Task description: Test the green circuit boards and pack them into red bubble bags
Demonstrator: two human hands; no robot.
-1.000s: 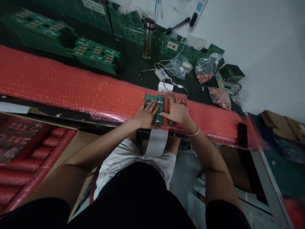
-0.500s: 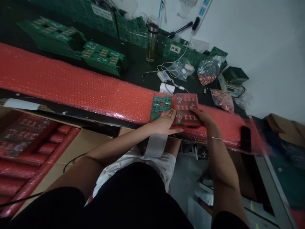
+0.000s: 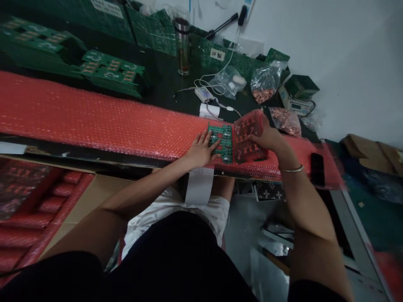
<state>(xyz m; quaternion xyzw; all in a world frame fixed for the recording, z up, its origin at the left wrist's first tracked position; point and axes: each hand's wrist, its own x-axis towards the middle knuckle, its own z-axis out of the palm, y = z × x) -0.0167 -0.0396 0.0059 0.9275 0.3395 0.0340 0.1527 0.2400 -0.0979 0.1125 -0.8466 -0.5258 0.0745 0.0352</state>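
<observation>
A green circuit board (image 3: 224, 144) lies flat on a long strip of red bubble wrap (image 3: 151, 134) along the front of the bench. My left hand (image 3: 201, 150) rests with spread fingers on the board's left edge and the wrap beside it. Just to the right, my right hand (image 3: 267, 133) grips a wrapped circuit board (image 3: 248, 136), covered in red bubble wrap, with the thumb across its face. The wrapped board is tilted, its upper right corner raised. Its underside is hidden.
Stacks of green boards (image 3: 111, 69) stand at the back left. Behind are a glass bottle (image 3: 182, 50), a white cable, bags of copper-coloured parts (image 3: 286, 121) and a small scale (image 3: 296, 105). A phone (image 3: 317, 169) lies on the wrap at right. A carton (image 3: 85, 195) holds wrapped bundles below left.
My right hand has lifted and tilted the wrapped board. My left hand has moved left, off the wrapped board's edge, and its fingers have spread. The view has shifted to the right.
</observation>
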